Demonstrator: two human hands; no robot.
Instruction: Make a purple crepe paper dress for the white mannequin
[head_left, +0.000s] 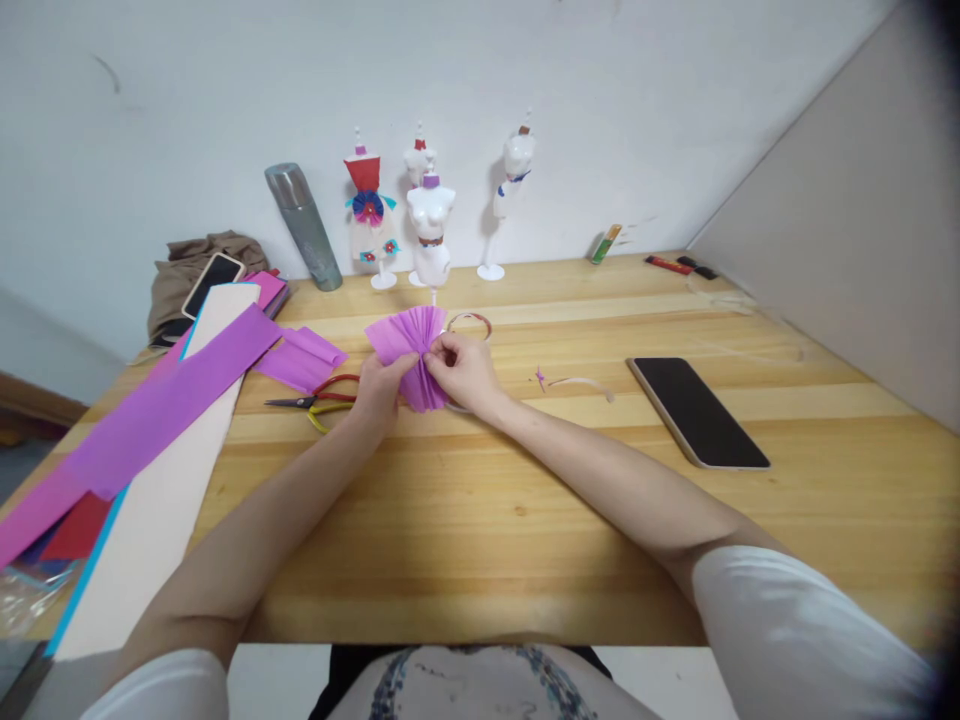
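A pleated piece of purple crepe paper (411, 328) fans out above and below its pinched middle. My left hand (379, 388) grips it from the left, thumb pressed on the gathered folds. From the right, my right hand (463, 372) pinches the same centre with closed fingertips. Scissors (330, 395) with red and yellow handles lie just left of my left hand, partly hidden by it. Behind my right hand shows part of a ring-shaped roll (480, 322). A small white mannequin (431, 225) stands just beyond the paper.
Strips of purple paper (180, 400) and cream paper (180, 490) cover the left side. More small mannequins, one in a red top (365, 178), and a thermos (306, 230) stand along the wall. A phone (697, 412) lies right; a glue stick (606, 245) is at the back.
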